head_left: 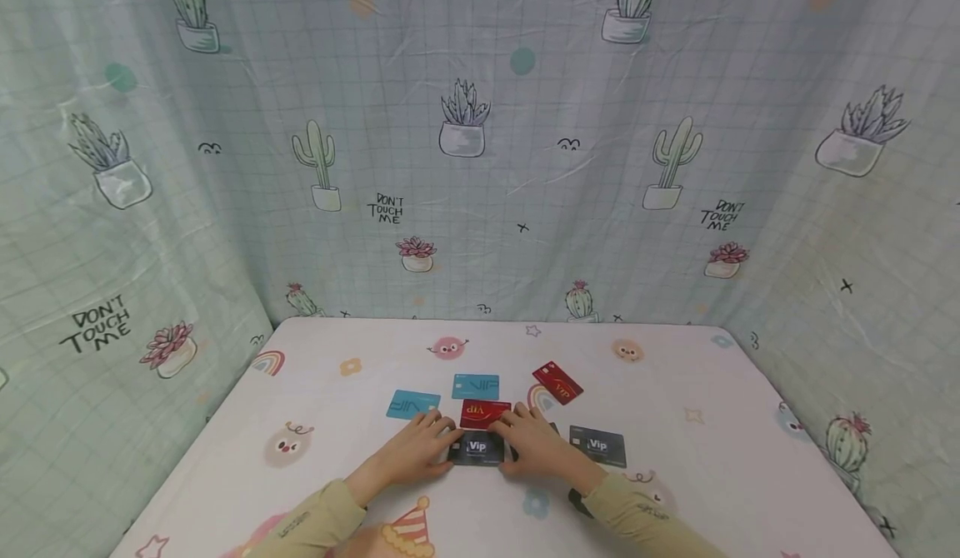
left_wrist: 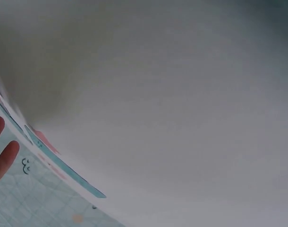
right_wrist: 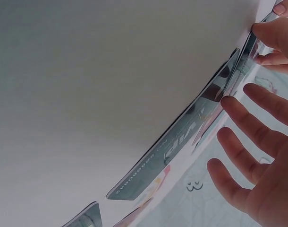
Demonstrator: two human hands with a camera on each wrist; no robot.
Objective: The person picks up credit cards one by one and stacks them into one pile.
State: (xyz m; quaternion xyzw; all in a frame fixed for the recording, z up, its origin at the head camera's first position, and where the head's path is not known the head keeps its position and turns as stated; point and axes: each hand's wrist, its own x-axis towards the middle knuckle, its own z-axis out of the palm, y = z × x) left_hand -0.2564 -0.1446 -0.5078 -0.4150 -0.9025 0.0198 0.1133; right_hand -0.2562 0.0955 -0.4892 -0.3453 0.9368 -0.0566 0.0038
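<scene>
A black Vip card lies flat on the table between the two hands. My left hand touches its left side, with a finger at the upper corner and the thumb lower down. On its right side rests my right hand, the thumb by the edge and a finger near the top. In the right wrist view, that right hand has its fingers spread, the thumb touching a card edge. Just above the black card is a red VIP card. The left wrist view shows only some left fingertips.
Two blue cards, one left and one higher, lie beyond the hands. A tilted red card and a black card lie to the right. A dark card is partly under the right sleeve. Patterned curtains surround the table.
</scene>
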